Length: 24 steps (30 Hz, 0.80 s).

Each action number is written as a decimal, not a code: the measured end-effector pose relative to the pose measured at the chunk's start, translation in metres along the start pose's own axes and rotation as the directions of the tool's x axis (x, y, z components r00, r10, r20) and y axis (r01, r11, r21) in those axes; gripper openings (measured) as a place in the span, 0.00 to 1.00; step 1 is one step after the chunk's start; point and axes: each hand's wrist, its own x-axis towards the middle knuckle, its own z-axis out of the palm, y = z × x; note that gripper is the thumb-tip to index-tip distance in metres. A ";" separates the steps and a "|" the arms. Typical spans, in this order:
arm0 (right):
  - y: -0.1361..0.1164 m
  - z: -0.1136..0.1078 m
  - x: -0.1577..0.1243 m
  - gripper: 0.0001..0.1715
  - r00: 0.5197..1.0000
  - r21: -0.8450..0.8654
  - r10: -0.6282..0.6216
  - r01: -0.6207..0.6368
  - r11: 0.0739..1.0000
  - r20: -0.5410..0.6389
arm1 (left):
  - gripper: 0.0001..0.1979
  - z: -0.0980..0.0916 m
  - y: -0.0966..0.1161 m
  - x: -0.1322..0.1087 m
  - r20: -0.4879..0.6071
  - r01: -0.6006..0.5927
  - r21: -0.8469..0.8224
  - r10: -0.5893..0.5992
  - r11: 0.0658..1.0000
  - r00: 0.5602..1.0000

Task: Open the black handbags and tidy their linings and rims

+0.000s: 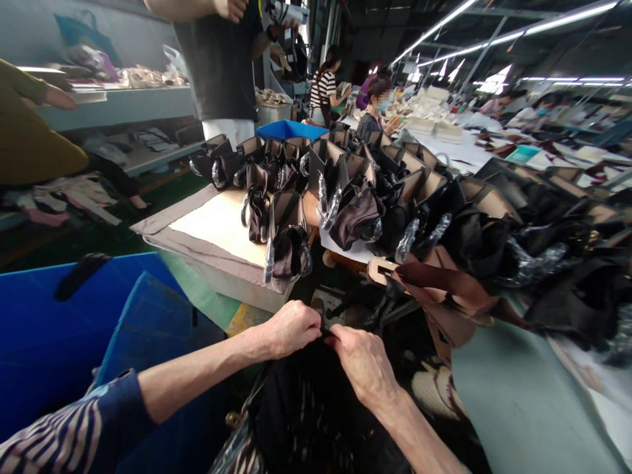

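My left hand (pixel 291 327) and my right hand (pixel 363 359) meet knuckle to knuckle over a black bag (pixel 316 408) that lies in my lap. Both hands have their fingers curled and pinch the bag's upper edge between them. What exactly sits under the fingertips is hidden. Just beyond the hands lies a brown bag (pixel 444 289) with a tan strap end, on the edge of the work table (pixel 217 227).
Many black and brown bags (pixel 355 178) with plastic-wrapped handles stand in rows on the table. A blue plastic bin (pixel 59 329) stands at my left. A person in a dark shirt (pixel 222 59) stands beyond the table; other workers sit further back at long tables.
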 end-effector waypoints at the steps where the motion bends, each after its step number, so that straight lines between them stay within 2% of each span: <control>1: -0.001 0.000 0.001 0.07 1.000 -0.007 0.006 -0.006 1.000 0.002 | 0.08 0.000 0.000 0.000 -0.003 0.004 0.000 -0.004 1.000 1.000; 10: -0.009 0.004 0.003 0.12 0.997 -0.144 -0.060 0.054 0.988 -0.039 | 0.08 0.002 0.002 0.002 -0.051 0.034 -0.043 -0.036 0.999 0.998; 18: -0.015 0.006 0.010 0.11 0.996 -0.088 -0.093 0.092 0.992 -0.002 | 0.08 0.007 -0.001 0.002 -0.065 0.049 -0.102 -0.056 0.994 0.996; 20: -0.013 0.007 0.011 0.12 0.996 -0.078 -0.085 0.085 0.993 0.008 | 0.08 0.006 -0.002 0.001 -0.059 0.032 -0.169 -0.043 0.985 0.997; 23: -0.010 0.007 0.012 0.10 0.998 -0.041 -0.057 0.058 0.997 0.028 | 0.03 0.000 -0.002 -0.003 -0.082 0.022 -0.368 -0.056 0.929 0.995; 24: -0.009 0.007 0.012 0.09 0.998 -0.024 -0.047 0.048 0.999 0.031 | 0.08 -0.003 -0.001 -0.006 -0.100 0.031 -0.436 -0.083 0.899 0.992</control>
